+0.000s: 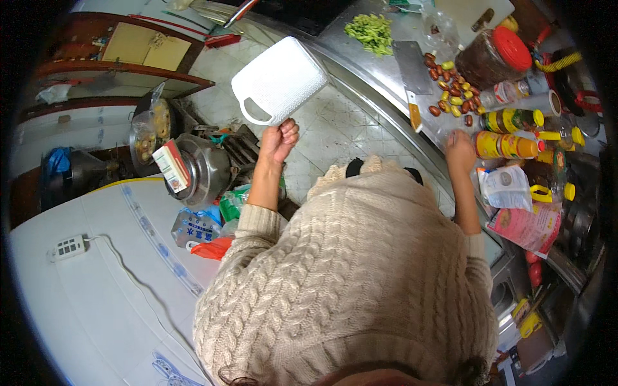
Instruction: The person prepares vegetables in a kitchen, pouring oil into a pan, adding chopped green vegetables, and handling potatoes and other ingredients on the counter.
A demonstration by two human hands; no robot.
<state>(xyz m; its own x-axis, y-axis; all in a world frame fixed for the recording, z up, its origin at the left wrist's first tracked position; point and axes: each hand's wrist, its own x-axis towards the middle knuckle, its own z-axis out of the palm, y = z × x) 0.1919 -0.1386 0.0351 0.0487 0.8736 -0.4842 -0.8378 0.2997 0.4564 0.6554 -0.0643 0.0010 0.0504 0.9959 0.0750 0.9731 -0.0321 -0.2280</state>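
Out over the tiled floor, my left hand (279,140) is closed on the looped-handle end of a white plastic basket (283,80) with a textured surface. The basket is tilted, and I cannot see whether anything is in it. My right hand (459,151) rests at the counter's edge with its back toward me and its fingers mostly hidden. Close to it stand a yellow bottle (505,145) and a heap of brown and yellow-green jujubes (456,90). A cleaver (412,67) with a wooden handle lies beside the jujubes.
Chopped green vegetables (370,33) lie farther along the counter. Behind the jujubes stands a red-lidded jar (486,58). Several bottles and a white packet (506,186) crowd the right side. At left are a metal pot (209,164), a pan (151,132) and a power strip (69,247).
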